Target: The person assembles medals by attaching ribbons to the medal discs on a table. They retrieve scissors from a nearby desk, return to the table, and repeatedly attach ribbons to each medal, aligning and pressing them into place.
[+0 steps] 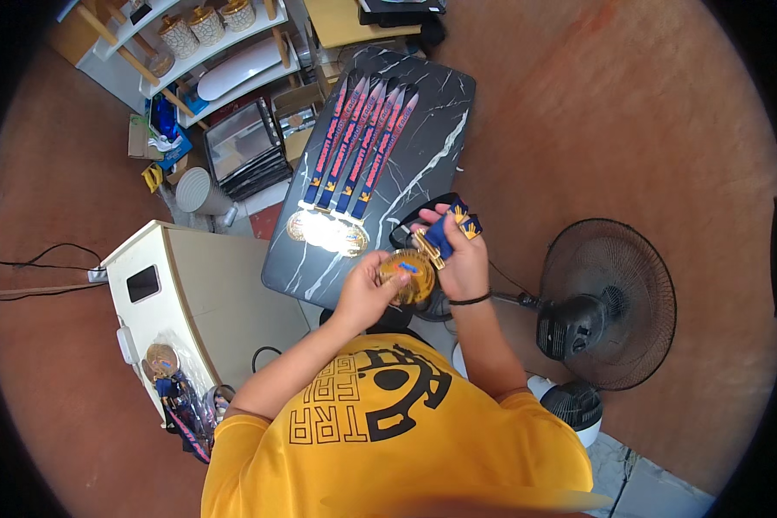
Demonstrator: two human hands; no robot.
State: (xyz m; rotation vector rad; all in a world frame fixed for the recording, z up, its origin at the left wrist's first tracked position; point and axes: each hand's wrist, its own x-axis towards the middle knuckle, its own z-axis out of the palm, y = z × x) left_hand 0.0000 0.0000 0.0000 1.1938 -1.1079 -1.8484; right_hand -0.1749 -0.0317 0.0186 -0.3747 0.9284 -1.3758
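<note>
My left hand (364, 292) pinches the edge of a round gold medal (417, 283) with its fingers and thumb. The medal's blue ribbon (441, 233), with yellow motifs, is bunched in my right hand (466, 259), its fingers curled round it near the gold clasp. Both hands are over the near right edge of a black marbled table (440, 104). On the table several dark blue and pink ribbons (354, 155) lie side by side, their gold medals (324, 231) bright with glare at the near end. Behind my right hand a dark looped object (410, 226) is partly hidden.
A black fan (609, 302) stands at the right, and a white appliance (574, 410) is below it. On the left, a cream cabinet (224, 268) holds a phone (143, 283) and a bagged medal (161, 358). Shelves (216, 52) with jars and stacked black frames (243, 147) are far left.
</note>
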